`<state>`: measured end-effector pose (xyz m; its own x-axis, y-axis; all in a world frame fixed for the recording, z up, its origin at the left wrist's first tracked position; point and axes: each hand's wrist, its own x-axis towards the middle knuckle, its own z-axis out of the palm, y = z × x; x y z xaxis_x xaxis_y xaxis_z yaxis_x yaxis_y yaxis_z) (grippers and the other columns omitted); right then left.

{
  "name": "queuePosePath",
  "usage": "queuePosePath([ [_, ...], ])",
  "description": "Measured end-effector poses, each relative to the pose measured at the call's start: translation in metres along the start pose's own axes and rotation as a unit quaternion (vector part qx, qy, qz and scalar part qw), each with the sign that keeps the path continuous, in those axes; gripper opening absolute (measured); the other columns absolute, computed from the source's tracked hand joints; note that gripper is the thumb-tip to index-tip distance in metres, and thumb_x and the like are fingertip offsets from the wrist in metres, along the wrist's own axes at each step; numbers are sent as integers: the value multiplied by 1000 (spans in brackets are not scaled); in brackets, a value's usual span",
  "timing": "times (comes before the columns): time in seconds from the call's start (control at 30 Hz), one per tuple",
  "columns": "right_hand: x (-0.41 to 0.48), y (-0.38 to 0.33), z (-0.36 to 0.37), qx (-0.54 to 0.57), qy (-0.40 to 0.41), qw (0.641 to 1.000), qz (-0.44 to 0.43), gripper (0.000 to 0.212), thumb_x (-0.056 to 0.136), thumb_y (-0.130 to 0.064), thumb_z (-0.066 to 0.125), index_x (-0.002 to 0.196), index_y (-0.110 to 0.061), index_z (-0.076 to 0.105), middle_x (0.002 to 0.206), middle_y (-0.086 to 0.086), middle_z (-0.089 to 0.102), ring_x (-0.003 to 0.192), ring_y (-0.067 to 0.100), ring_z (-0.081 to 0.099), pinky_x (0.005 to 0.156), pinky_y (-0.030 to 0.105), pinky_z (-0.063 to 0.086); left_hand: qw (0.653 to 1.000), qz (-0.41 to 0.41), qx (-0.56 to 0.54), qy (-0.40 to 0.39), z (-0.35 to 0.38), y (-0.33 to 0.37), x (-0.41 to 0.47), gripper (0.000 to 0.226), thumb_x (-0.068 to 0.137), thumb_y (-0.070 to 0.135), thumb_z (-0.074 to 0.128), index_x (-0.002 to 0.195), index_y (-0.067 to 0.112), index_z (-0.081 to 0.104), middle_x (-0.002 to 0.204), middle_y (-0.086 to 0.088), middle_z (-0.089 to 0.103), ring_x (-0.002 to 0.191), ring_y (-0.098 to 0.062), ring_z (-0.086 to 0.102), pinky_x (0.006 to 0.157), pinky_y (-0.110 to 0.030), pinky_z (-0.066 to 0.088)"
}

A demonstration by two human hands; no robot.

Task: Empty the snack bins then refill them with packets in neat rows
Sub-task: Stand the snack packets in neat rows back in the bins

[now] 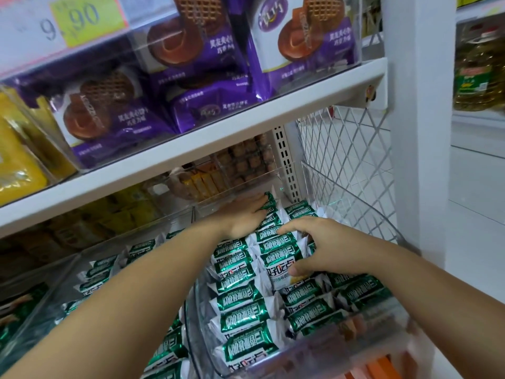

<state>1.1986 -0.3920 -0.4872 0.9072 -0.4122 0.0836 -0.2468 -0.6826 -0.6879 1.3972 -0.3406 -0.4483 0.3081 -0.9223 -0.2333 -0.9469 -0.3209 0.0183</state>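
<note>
A clear plastic snack bin (363, 348) on the lower shelf holds several green-and-white packets (243, 321) lying in rows. My left hand (246, 217) reaches to the bin's back, fingers flat over a green packet (269, 202) there. My right hand (314, 244) is curled over the packets in the middle of the bin, thumb and fingers pressing on a white-and-green packet (278, 262). Whether either hand has lifted a packet I cannot tell. A second clear bin (90, 272) to the left holds more of the same packets.
The white shelf board (191, 149) above carries purple cookie bags (114, 113) and yellow bags (19, 160) close over my arms. A white wire mesh panel (347, 162) and a white upright (420, 132) bound the bin on the right. Brown and yellow snacks (218, 176) sit behind.
</note>
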Motion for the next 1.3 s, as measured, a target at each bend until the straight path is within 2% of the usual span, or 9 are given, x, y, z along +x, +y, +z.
queuePosePath([
  [0.17,0,-3,0,-8,-2,1000,-3,72,77,-39,76,139,-39,39,150,-14,33,133,5,33,96,18,27,1000,5,-3,16,5,-3,-10,56,103,44,19,154,28,0,161,7,-7,147,-13,-7,120,-37,-1],
  [0.5,-2,-1,1,12,-5,1000,1,72,77,-36,77,139,-39,40,149,-12,33,133,7,36,99,21,31,994,-93,-7,-55,7,2,-15,63,98,60,9,152,33,-6,159,2,-18,146,-17,-18,118,-50,-6],
  [0.6,-2,-1,0,17,-3,1000,-1,73,77,-36,77,140,-37,39,150,-11,34,133,8,35,99,22,31,997,-76,-27,4,3,10,-11,60,101,53,15,153,29,-3,160,5,-12,148,-18,-9,119,-48,-1],
  [0.7,-2,-1,0,24,-5,1000,-2,73,77,-33,77,140,-36,40,150,-10,34,133,9,35,98,21,30,997,-24,-51,59,0,21,-6,56,104,35,23,154,21,3,161,4,-6,148,-18,3,116,-30,4],
  [0.8,-3,-1,1,25,-2,1000,-4,73,77,-34,77,140,-36,40,150,-10,33,134,9,35,101,23,30,987,-8,-115,108,3,14,1,49,103,18,31,151,25,23,160,-1,18,126,-16,45,99,-28,38],
  [0.87,-3,-1,1,24,-1,1000,-6,72,78,-35,77,140,-37,40,151,-11,33,134,9,34,102,24,30,981,-16,-132,143,1,6,4,50,100,10,33,146,31,36,156,1,29,125,-22,49,92,-35,46],
  [0.97,-2,1,0,26,1,1000,-6,72,77,-36,77,139,-39,40,151,-12,33,135,8,33,103,26,30,986,10,-102,128,-1,2,8,55,98,4,37,144,34,38,153,2,35,126,-20,49,90,-30,46],
  [1.13,-1,1,2,28,-1,1000,-9,72,77,-36,77,138,-40,41,150,-14,32,135,6,33,102,23,28,993,41,-70,85,-2,-5,10,69,96,3,38,144,51,24,154,6,33,113,-23,58,92,-43,51],
  [1.3,-1,3,0,25,0,1000,-5,70,77,-37,77,137,-41,42,149,-16,34,133,4,34,96,18,29,993,43,-84,69,-3,-1,9,75,95,-4,35,145,51,22,154,11,29,97,-18,63,76,-40,57],
])
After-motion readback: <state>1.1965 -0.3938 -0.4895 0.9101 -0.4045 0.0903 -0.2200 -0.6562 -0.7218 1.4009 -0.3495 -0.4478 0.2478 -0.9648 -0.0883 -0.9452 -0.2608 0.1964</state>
